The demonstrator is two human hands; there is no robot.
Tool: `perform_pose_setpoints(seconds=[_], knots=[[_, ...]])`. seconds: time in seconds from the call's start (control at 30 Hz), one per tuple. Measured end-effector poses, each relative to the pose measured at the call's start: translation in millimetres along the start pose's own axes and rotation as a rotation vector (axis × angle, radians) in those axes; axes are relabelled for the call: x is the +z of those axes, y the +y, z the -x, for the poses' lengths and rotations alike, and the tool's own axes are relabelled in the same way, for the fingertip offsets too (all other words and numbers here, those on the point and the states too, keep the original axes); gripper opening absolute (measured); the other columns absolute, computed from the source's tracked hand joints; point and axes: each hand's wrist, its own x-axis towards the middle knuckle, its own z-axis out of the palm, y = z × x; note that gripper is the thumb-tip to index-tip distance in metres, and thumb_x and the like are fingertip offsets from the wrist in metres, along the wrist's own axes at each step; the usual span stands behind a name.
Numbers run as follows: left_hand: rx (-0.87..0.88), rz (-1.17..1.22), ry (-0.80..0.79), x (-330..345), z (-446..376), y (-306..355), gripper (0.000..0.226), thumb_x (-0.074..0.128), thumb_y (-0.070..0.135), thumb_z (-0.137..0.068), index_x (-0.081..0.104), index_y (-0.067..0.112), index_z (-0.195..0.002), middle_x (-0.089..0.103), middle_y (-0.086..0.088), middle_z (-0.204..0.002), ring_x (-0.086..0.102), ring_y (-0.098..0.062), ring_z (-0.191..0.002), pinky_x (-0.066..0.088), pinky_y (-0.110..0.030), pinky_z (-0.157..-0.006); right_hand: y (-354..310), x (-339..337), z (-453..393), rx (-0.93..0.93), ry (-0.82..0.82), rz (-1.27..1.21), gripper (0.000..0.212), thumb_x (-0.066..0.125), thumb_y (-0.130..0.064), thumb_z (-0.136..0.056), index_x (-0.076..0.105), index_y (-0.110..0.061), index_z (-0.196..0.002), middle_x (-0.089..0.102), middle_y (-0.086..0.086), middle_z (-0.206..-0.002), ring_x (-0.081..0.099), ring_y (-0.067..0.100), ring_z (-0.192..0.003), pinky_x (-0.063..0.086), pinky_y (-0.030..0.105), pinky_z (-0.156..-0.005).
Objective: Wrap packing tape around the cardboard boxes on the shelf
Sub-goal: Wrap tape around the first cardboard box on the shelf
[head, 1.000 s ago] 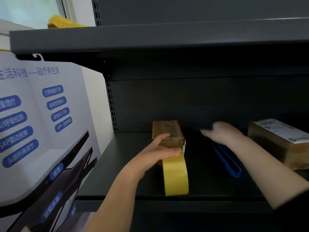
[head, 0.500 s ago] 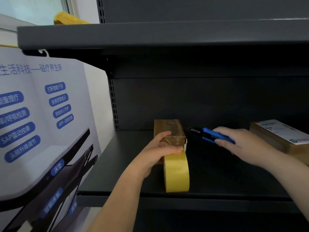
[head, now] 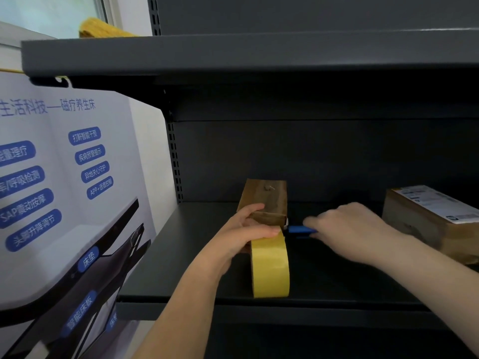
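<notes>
A small brown cardboard box (head: 267, 196) stands on the dark shelf (head: 186, 255), with tape running over its front end. A yellow tape roll (head: 270, 268) stands on edge right in front of it. My left hand (head: 246, 235) rests on top of the roll and the box's front end, thumb along the box's left side. My right hand (head: 355, 231) grips a blue utility knife (head: 300, 230) whose tip points left at the tape beside the box's front right corner. A larger taped box (head: 430, 218) with a white label sits at the right.
The shelf above (head: 233, 53) hangs low over the work area. A white poster (head: 64, 190) with blue labels stands to the left of the shelf unit. Something yellow (head: 103, 28) lies on the upper shelf at the left.
My right hand picked the blue knife up from the shelf and brought it left to the tape at the box's corner. My left hand stayed on the roll and box.
</notes>
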Motion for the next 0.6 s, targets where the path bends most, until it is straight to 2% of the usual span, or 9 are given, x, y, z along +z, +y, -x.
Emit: perform_pose_setpoints(seconds=[0.07,0.13,0.23,0.3,0.33,0.43,0.5,0.53,0.6], knots=[[-0.004,-0.016,-0.016,2,-1,1,0.071,0.072,0.023,-0.074,0.036,0.031,-0.135,0.065,0.002,-0.093,0.06,-0.017,-0.1,0.045,-0.032,-0.081,3,9,4,-0.031,-0.047,-0.005,0.033,0.041,-0.043,-0.095,0.044,-0.035,-0.127,0.063,-0.008,-0.099,0.061,0.006,-0.08,0.046,0.02,-0.064],[-0.002,-0.022,-0.015,1,-3,2,0.071,0.071,0.022,-0.075,0.035,0.031,-0.136,0.066,0.002,-0.093,0.061,-0.016,-0.099,0.045,-0.031,-0.082,11,12,8,0.004,-0.1,-0.146,0.031,0.042,-0.046,-0.094,0.045,-0.043,-0.125,0.063,-0.012,-0.094,0.059,-0.001,-0.075,0.042,0.015,-0.061],[-0.014,-0.007,-0.014,2,-1,0,0.072,0.07,0.021,-0.076,0.034,0.03,-0.137,0.066,0.004,-0.092,0.06,-0.017,-0.099,0.044,-0.034,-0.086,33,16,19,0.118,-0.218,-0.46,0.011,0.051,-0.045,-0.089,0.054,-0.051,-0.098,0.061,-0.015,-0.083,0.06,-0.006,-0.07,0.045,0.013,-0.053],[-0.004,-0.015,-0.012,2,-1,0,0.073,0.07,0.02,-0.076,0.033,0.03,-0.138,0.066,0.005,-0.09,0.06,-0.016,-0.099,0.044,-0.034,-0.087,49,31,29,0.183,-0.204,-0.587,0.01,0.057,-0.04,-0.088,0.056,-0.05,-0.085,0.063,-0.015,-0.088,0.061,-0.003,-0.076,0.049,0.017,-0.064],[-0.003,-0.015,-0.012,2,-1,0,0.073,0.07,0.02,-0.076,0.033,0.03,-0.138,0.066,0.005,-0.09,0.06,-0.015,-0.098,0.045,-0.033,-0.086,54,41,33,0.218,-0.184,-0.608,0.013,0.058,-0.037,-0.088,0.056,-0.049,-0.084,0.064,-0.014,-0.092,0.061,0.0,-0.079,0.05,0.019,-0.07],[-0.006,-0.011,-0.013,2,-1,1,0.073,0.07,0.02,-0.076,0.033,0.03,-0.138,0.067,0.007,-0.09,0.061,-0.013,-0.096,0.045,-0.031,-0.083,57,65,37,0.277,-0.208,-0.616,0.017,0.056,-0.033,-0.091,0.061,-0.043,-0.104,0.063,-0.01,-0.099,0.061,0.006,-0.088,0.05,0.026,-0.082],[-0.007,-0.001,-0.01,3,-1,2,0.073,0.07,0.019,-0.076,0.033,0.03,-0.138,0.067,0.006,-0.09,0.062,-0.013,-0.096,0.045,-0.031,-0.083,54,66,32,0.258,-0.244,-0.447,0.028,0.049,-0.04,-0.093,0.058,-0.039,-0.119,0.058,-0.01,-0.105,0.055,0.004,-0.095,0.048,0.027,-0.085],[-0.006,0.003,-0.008,3,0,3,0.073,0.071,0.019,-0.075,0.034,0.029,-0.138,0.068,0.006,-0.09,0.062,-0.014,-0.096,0.045,-0.031,-0.083,51,61,26,0.267,-0.222,-0.392,0.036,0.045,-0.045,-0.093,0.052,-0.037,-0.127,0.054,-0.01,-0.11,0.051,0.004,-0.101,0.046,0.026,-0.087],[0.001,0.001,-0.007,4,1,3,0.077,0.073,0.021,-0.071,0.035,0.028,-0.138,0.069,0.008,-0.086,0.063,-0.014,-0.095,0.045,-0.032,-0.085,40,45,9,0.246,-0.023,-0.495,0.05,0.043,-0.049,-0.091,0.037,-0.036,-0.139,0.045,-0.011,-0.13,0.045,0.005,-0.116,0.042,0.026,-0.096]])
